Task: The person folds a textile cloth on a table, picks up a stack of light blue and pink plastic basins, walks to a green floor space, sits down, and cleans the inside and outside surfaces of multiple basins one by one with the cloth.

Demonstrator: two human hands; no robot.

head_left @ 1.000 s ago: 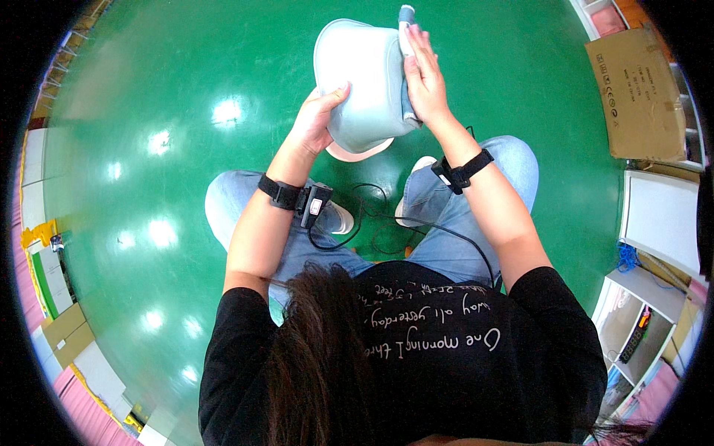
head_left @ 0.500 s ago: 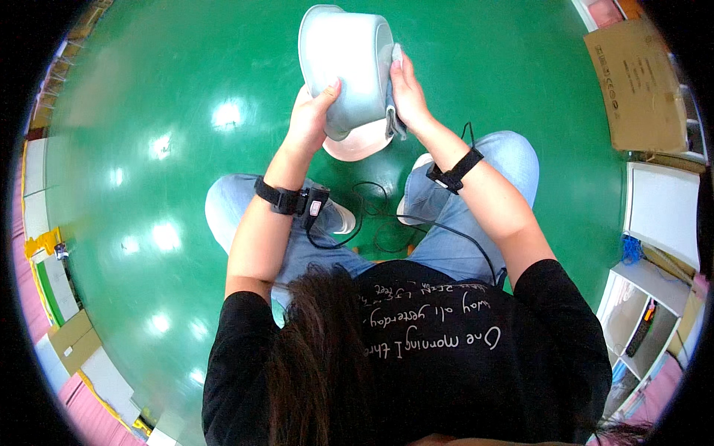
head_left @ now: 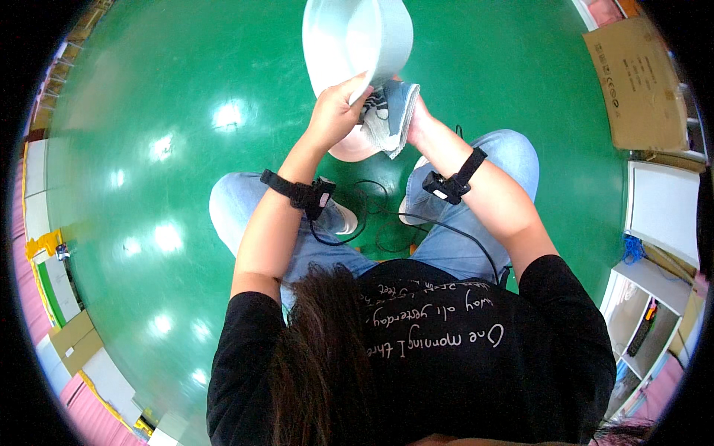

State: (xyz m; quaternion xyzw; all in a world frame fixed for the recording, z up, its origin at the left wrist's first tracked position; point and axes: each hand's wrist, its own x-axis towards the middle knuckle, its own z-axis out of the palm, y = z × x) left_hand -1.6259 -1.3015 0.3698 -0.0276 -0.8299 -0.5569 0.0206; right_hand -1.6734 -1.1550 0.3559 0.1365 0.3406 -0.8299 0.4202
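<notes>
A pale white basin [head_left: 396, 37] is held tilted at the top of the head view, its hollow inside turned toward the left. Its upper end runs out of the picture. My left hand [head_left: 336, 113] is closed on the near part of its rim. A folded grey-blue cloth [head_left: 401, 111] with dark stripes lies against the basin's near right side. My right hand [head_left: 420, 125] grips this cloth from the right, with most of its fingers hidden behind it. Below both hands, a pale round vessel [head_left: 351, 147] is partly covered by them.
Black straps with small devices [head_left: 446, 186] sit on both forearms, and a black cable [head_left: 454, 229] runs between my legs. Green floor [head_left: 149, 223] surrounds me. A cardboard box [head_left: 636, 85] and white shelving [head_left: 632, 312] stand to the right. Boards and boxes [head_left: 74, 342] line the left side.
The basin has turned so that its inside shows, and it has shifted slightly away. My left hand is now at its near rim. More of the cloth has come into sight.
</notes>
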